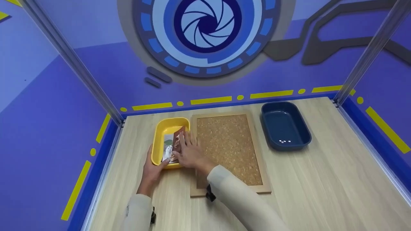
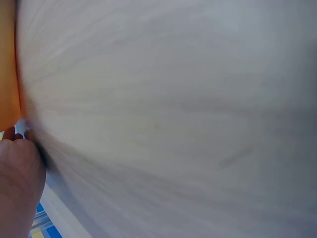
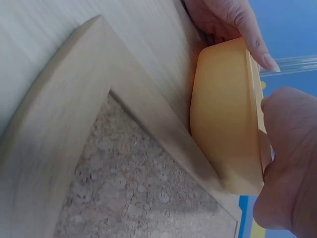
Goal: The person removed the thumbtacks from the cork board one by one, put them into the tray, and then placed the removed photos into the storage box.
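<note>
The yellow tray (image 1: 157, 138) stands left of the corkboard, with picture cards inside. One picture card (image 1: 168, 148) showing a white animal lies in it. A reddish-brown picture card (image 1: 179, 138) overlaps that one, tilted toward the tray's right wall. My left hand (image 1: 152, 170) grips the tray's near left corner, thumb over the rim and fingers outside. Reaching in over the right rim, my right hand (image 1: 191, 153) holds the brown card between thumb and fingers and covers part of it. The right wrist view shows the tray's outer side (image 3: 225, 109) between both hands.
A cork board (image 1: 224, 147) in a wooden frame lies just right of the yellow tray. Farther right stands a dark blue tray (image 1: 284, 123) with several small shiny pieces (image 1: 284, 141) at its near end. Blue printed walls enclose the table's back and sides.
</note>
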Demonstrator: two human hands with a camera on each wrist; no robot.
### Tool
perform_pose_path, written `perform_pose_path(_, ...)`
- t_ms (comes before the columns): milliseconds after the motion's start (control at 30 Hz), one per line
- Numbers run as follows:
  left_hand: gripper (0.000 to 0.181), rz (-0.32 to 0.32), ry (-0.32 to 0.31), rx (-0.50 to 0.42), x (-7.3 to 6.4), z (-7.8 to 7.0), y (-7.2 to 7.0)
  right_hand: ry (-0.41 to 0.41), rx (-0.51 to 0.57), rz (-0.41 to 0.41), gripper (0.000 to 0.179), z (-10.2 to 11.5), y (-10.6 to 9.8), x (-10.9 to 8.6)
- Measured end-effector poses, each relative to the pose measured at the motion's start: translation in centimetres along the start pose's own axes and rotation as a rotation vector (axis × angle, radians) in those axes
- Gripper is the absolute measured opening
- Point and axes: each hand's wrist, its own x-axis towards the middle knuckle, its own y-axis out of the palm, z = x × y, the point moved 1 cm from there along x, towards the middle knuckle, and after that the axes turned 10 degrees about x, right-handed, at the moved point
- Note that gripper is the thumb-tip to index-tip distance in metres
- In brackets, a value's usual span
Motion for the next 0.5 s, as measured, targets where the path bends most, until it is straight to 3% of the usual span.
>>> perform_pose_path(133, 0.105, 0.009, -0.001, -0.014, -0.02, 0.15, -0.19, 0.033, 0.000, -0.011, 0.093, 0.17, 0.12, 0.32)
perform_pose_path(300, 0.105, 0.004, 0.042, -0.010, -0.03, 0.25, -0.17, 0.034, 0.004, 0.011, 0.089, 0.21, 0.14, 0.48)
perform_pose_path(500, 0.102, -0.015, 0.060, 0.003, 0.20, 0.58, -0.06, 0.010, 0.095, 0.010, 0.081, -0.34, -0.10, -0.07)
